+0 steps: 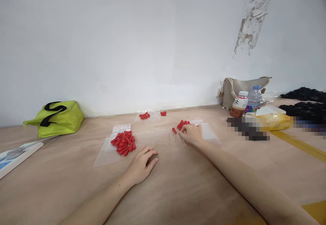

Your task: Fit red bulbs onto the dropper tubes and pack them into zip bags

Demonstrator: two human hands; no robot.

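A plain white wall (127,41) backs a broad counter (178,191) covered in brown paper. Next in size come a lime-green fabric bag with black straps (68,116), at the left, and a taupe bag with a cord handle (244,85), at the right, both well apart from the small parts.

The bare left hand (141,165) rests on the counter near the tubes, thumb and fingers apart, with nothing visible between them. The bare right hand (191,134) has its fingertips drawn together near the right end of the row; whether they pinch anything I cannot tell.

On a clear flat plastic bag at the left (103,155) lies a heap of red, rubber-looking, pear-shaped bulbs (124,143). Smaller clusters lie beside the right hand and farther back, near the wall. Between the heap and the right hand, slender transparent tubes (154,136) stand out faintly in a close row.

A sweep of either wrist could knock the row askew, since the tubes look light and likely to roll. Their transparency could cause a miscounted pick. The single red bulb (174,130) beside the row's right end could be nudged away by the right fingertips.
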